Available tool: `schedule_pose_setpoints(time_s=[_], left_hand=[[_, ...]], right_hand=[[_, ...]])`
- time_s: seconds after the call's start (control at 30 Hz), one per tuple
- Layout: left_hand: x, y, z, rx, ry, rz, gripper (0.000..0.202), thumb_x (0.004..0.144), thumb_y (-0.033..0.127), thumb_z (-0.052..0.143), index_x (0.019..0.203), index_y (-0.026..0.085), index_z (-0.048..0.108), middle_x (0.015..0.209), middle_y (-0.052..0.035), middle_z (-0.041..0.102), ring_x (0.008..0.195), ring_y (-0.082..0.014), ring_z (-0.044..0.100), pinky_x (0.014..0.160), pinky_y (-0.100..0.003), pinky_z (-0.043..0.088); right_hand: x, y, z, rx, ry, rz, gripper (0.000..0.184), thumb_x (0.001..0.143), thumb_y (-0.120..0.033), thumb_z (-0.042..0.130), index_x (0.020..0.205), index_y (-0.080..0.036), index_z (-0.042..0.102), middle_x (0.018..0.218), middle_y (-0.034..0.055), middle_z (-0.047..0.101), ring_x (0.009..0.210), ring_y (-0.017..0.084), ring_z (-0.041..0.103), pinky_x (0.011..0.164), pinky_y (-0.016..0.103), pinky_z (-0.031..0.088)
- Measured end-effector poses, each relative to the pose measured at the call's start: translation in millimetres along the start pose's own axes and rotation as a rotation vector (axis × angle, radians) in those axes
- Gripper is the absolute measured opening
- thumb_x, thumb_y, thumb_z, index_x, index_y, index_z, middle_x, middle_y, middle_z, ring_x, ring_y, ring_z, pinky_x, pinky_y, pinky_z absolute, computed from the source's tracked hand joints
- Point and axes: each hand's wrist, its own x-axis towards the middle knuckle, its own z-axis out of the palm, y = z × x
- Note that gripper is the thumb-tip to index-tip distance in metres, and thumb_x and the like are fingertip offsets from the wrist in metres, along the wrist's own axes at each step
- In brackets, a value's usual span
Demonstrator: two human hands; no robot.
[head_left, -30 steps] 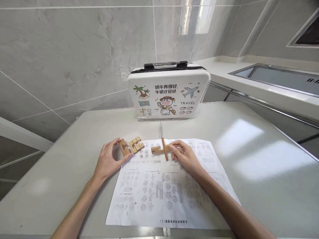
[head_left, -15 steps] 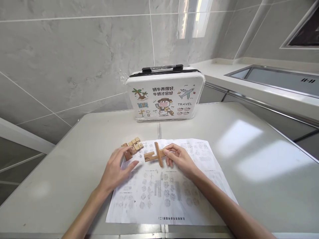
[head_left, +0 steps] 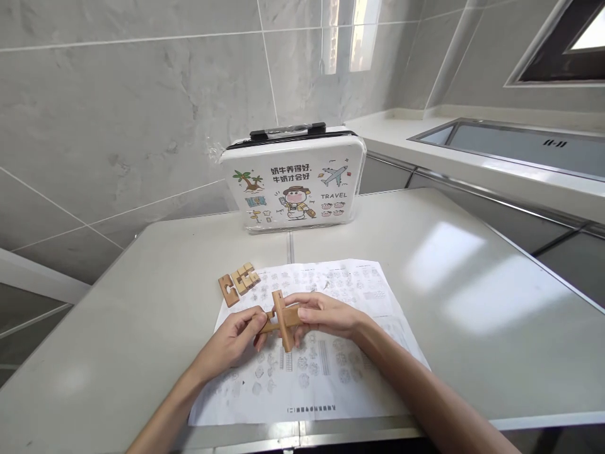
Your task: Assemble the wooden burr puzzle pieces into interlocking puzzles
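Note:
A wooden cross (head_left: 282,317) made of two notched bars is held above the printed instruction sheet (head_left: 331,378). My left hand (head_left: 234,339) pinches its left end and my right hand (head_left: 324,315) grips its right end. Both hands are closed on it. A small group of loose notched wooden pieces (head_left: 237,282) lies on the table at the sheet's upper left corner, apart from both hands.
A white cartoon-printed case (head_left: 293,186) with a black handle stands upright against the tiled wall at the back. The grey table (head_left: 449,265) has a seam down its middle. A counter with a steel sink (head_left: 515,148) runs along the right.
My left hand left the loose pieces and came across to the cross. Both hands now hold the cross, drawn nearer to me. The camera view shifted right.

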Motion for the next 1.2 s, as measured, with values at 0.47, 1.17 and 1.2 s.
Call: schedule_pose_setpoints(time_s=[0.47,1.17,1.2], left_hand=[[14,2,17.1,-0.054,0.078,-0.002,0.055,0.105,0.064,0.042,0.073,0.022,0.053,0.066,0.0,0.061,0.069,-0.0183,0.056,0.074,-0.03,0.044],[-25,-23,-30.7,0.109,0.6,-0.139,0.051,0.1,0.065,0.048,0.074,0.022,0.058,0.062,0.0015,0.049,0.064,-0.0175,0.048,0.066,-0.028,0.044],[-31,-28,-36.3,0.141,0.673,-0.163,0.051,0.1,0.064,0.048,0.071,0.022,0.056,0.061,0.0022,0.047,0.062,-0.017,0.045,0.066,-0.028,0.044]], right_hand=[[3,0,-13,-0.036,0.223,-0.139,0.054,0.085,-0.058,0.083,0.116,-0.021,0.058,0.062,-0.0045,0.068,0.049,0.015,0.066,0.039,0.019,0.038],[1,-15,-25,-0.066,0.888,-0.31,0.037,0.084,-0.052,0.073,0.102,-0.021,0.064,0.065,-0.0046,0.056,0.051,0.012,0.052,0.047,0.025,0.042],[1,-14,-24,-0.089,0.917,-0.313,0.038,0.085,-0.052,0.074,0.103,-0.021,0.064,0.065,-0.005,0.056,0.051,0.012,0.051,0.047,0.025,0.042]])
